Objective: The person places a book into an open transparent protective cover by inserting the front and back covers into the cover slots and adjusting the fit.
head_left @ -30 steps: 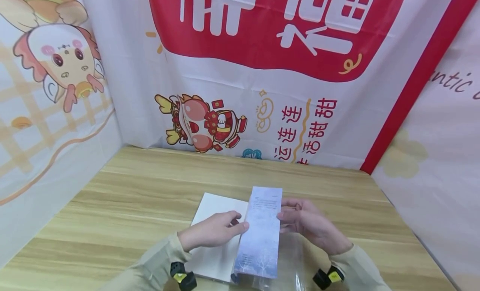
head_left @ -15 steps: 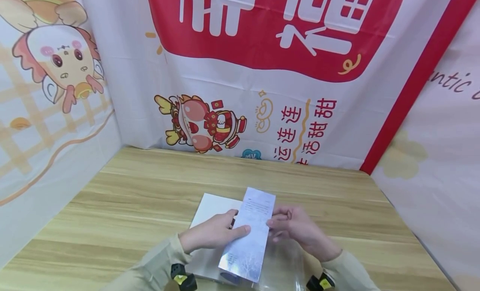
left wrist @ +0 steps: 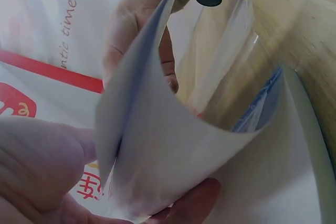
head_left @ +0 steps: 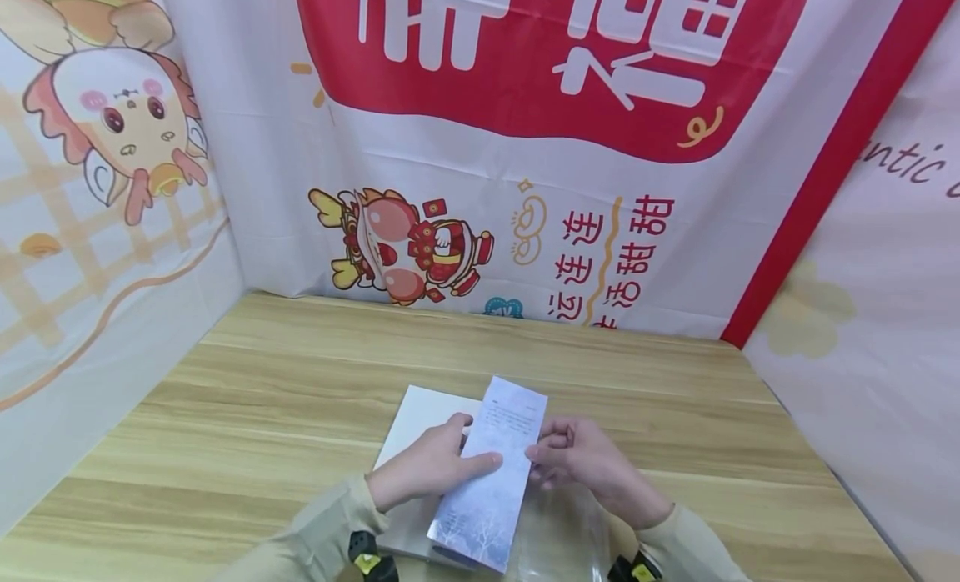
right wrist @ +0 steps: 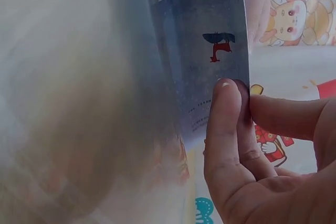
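A pale blue-violet book jacket (head_left: 495,474), its flap printed with small text and white trees, slants over a white book (head_left: 422,419) on the table. My left hand (head_left: 429,465) holds its left side, thumb on the flap, fingers behind. My right hand (head_left: 581,464) pinches the right edge between thumb and fingertips. In the right wrist view the jacket's outer face (right wrist: 205,72) shows a barcode, a QR code and a small red animal figure. The left wrist view shows its plain white inside (left wrist: 173,140) bending in a curve between the flap and the book.
A clear plastic wrapper (head_left: 562,532) lies on the wooden table (head_left: 262,423), right of the book. Printed cloth curtains (head_left: 450,157) hang behind and at both sides of the table.
The jacket has shifted left and tilted, covering more of the white book. My right hand has moved left with its edge, and my left thumb now lies farther over the flap.
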### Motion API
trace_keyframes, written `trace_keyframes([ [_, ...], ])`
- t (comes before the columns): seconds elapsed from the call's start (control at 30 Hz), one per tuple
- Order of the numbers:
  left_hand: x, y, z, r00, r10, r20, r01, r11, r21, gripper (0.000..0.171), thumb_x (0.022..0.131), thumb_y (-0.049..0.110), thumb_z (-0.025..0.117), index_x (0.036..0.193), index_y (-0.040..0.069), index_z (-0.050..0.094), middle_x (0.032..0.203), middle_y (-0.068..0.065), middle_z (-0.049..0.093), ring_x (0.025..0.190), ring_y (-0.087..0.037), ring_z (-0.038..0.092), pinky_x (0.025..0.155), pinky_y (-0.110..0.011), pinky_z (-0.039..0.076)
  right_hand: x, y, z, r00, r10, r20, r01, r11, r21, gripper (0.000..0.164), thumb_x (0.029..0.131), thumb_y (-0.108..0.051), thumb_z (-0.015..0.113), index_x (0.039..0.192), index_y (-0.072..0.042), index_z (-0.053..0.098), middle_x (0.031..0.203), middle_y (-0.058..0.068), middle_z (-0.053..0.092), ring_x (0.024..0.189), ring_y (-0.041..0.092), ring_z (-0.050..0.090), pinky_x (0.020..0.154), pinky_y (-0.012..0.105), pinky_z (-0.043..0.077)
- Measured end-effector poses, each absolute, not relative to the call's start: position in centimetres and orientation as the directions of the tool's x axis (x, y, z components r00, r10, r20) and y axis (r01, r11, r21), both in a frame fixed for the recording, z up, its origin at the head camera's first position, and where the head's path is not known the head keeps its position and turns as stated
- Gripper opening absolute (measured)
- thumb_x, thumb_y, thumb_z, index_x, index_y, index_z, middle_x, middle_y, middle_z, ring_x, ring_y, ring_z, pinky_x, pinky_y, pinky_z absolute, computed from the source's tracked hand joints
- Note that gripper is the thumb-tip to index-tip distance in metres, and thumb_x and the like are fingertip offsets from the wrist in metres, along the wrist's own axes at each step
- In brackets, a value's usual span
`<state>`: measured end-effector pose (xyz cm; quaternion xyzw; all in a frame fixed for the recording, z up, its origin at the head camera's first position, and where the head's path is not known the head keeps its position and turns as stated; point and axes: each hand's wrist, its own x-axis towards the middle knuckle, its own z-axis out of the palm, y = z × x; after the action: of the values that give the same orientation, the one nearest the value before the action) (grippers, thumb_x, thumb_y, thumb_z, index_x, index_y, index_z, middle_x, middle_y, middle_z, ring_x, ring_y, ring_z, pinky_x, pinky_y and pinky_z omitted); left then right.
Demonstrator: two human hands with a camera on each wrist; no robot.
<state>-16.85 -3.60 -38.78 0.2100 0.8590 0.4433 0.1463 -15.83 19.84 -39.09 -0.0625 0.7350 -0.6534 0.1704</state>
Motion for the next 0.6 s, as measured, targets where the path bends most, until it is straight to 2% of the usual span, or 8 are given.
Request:
trace_keyframes([
  [0.13,-16.94,-3.6,-38.91,-0.871,0.487,-0.066,0.224,0.513,0.828,0.082,0.085,0.04,0.067,0.135,-0.014,0.032,0.109,-0.021,0.061,0.082,-0.018,0.063,0.073,-0.032,0.051,-15.85,19.75,-39.06,-0.943,-0.296,-0.154,0.097,0.199,-0.975,0.029,0.084,-0.007,0.07,0.105,0.008,0.057,0.082,0.015,0.066,0.068,0.022,0.064,0.061,0.038,0.054],
  [0.27,-16.91,-3.62,-38.97,-0.874,0.482,-0.067,0.224,0.521,0.823,0.08,0.085,0.04,0.067,0.134,-0.013,0.033,0.112,-0.022,0.061,0.086,-0.019,0.063,0.076,-0.033,0.05,-15.89,19.64,-39.08,-0.952,-0.278,-0.131,0.047,0.289,-0.956,0.025,0.084,-0.01,0.071,0.1,0.005,0.059,0.08,0.012,0.066,0.065,0.02,0.063,0.058,0.035,0.053],
  [0.43,-16.95,-3.56,-38.96,-0.874,0.48,-0.072,0.209,0.506,0.837,0.081,0.084,0.037,0.069,0.136,-0.013,0.031,0.112,-0.021,0.061,0.08,-0.016,0.063,0.072,-0.031,0.051,-16.0,19.85,-38.94,-0.956,-0.28,-0.091,-0.041,0.431,-0.902,0.022,0.084,-0.017,0.072,0.094,0.0,0.062,0.079,0.008,0.065,0.065,0.02,0.061,0.054,0.033,0.051],
  [0.6,-17.0,-3.55,-39.0,-0.874,0.48,-0.074,0.199,0.494,0.846,0.084,0.082,0.034,0.071,0.137,-0.013,0.028,0.112,-0.021,0.061,0.08,-0.017,0.063,0.072,-0.031,0.051,-16.38,20.59,-38.58,-0.951,-0.309,-0.005,-0.17,0.537,-0.826,0.019,0.084,-0.02,0.072,0.091,-0.004,0.065,0.08,0.004,0.064,0.072,0.021,0.06,0.059,0.031,0.051],
])
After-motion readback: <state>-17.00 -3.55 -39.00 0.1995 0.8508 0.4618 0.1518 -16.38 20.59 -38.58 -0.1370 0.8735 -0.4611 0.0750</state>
